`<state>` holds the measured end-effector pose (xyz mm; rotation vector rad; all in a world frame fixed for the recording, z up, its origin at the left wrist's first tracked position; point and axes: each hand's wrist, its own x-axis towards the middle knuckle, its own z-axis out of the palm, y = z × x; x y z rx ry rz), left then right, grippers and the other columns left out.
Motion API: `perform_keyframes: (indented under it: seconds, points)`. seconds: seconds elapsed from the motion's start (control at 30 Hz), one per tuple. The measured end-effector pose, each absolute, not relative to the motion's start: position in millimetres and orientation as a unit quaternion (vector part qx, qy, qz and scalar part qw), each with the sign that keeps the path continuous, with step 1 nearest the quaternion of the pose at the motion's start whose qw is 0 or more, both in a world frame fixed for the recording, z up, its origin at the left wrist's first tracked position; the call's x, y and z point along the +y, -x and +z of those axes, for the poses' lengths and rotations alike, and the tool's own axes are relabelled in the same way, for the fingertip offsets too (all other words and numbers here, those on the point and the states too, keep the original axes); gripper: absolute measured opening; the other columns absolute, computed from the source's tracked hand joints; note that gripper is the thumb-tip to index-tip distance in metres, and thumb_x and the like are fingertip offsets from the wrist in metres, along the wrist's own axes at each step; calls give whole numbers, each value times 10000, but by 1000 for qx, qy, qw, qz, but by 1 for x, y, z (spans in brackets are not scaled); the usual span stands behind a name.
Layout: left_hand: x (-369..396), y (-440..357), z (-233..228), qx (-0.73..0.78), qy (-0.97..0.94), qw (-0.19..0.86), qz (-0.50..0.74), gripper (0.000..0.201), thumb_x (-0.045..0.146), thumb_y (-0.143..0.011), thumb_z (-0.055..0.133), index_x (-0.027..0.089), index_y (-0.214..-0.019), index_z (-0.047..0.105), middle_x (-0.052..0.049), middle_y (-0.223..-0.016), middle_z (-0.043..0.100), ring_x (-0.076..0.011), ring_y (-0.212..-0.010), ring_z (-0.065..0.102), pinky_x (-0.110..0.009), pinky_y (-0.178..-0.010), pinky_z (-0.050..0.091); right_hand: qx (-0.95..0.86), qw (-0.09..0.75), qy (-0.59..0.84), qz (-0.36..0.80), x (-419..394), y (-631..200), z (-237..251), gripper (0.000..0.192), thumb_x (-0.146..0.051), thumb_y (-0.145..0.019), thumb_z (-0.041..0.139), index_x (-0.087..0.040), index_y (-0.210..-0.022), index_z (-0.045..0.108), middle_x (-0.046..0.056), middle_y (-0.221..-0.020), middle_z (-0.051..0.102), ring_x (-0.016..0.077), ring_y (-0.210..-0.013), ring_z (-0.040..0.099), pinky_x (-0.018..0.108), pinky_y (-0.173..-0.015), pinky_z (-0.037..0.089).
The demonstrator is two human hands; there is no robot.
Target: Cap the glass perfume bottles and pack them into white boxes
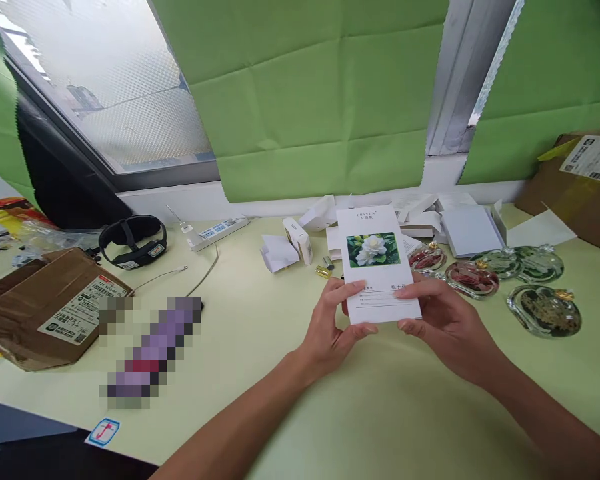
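A white box (375,220) with a white-flower picture and printed text is held upright above the table, its front facing me. My left hand (333,323) grips its lower left corner, thumb at the bottom edge and index finger across the front. My right hand (447,320) grips the lower right side in the same way. Behind my right hand lie several round glass bottles, among them a red one (473,277) and a dark one (545,310). Two small caps, one gold (323,271), lie left of the box.
Folded white cartons (470,230) and paper pieces line the wall. Brown cardboard boxes stand at the left (45,307) and far right (575,190). A power strip (220,232), a black head strap (133,243) and a pixelated purple object (155,353) are on the left half.
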<state>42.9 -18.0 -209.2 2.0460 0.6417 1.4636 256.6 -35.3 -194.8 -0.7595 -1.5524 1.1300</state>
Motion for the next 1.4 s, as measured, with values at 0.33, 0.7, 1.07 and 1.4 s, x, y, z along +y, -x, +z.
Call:
perform_keyframes:
  seconds: [0.33,0.7,1.07,1.4]
  points:
    - [-20,-43,-210,233,-755,283,545,486,301,-898,658,355,-1340,463,-68,-1091,550,-221,-1000,481,-307,-735,448,-635,533,310,466,-35,-255,-196,277,-179,-842,727,-360,-1044,673,23,-1096,575,154,-888,591,232,-619,531]
    - [-20,-44,-208,222,-763,258,550,487,247,-910,642,363,-1343,452,-71,-1095,565,-227,-1045,486,-321,-764,451,-639,539,289,467,-36,-253,-195,280,-150,-858,706,-372,-1026,674,17,-1092,563,142,-898,592,211,-593,507]
    - [-14,-46,-211,201,-769,229,562,448,314,-939,619,331,-1347,436,-47,-1063,553,-164,-936,476,-236,-681,435,-643,539,300,454,-34,-256,-195,290,-174,-843,731,-389,-1030,680,0,-1028,585,117,-860,591,183,-589,510]
    - [-10,-42,-212,222,-768,233,554,427,341,-971,561,320,-1373,417,-30,-952,511,-164,-873,473,-284,-734,415,-693,494,321,416,-32,-264,-185,339,-210,-900,667,-430,-1158,669,-7,-1039,640,82,-696,567,208,-607,557]
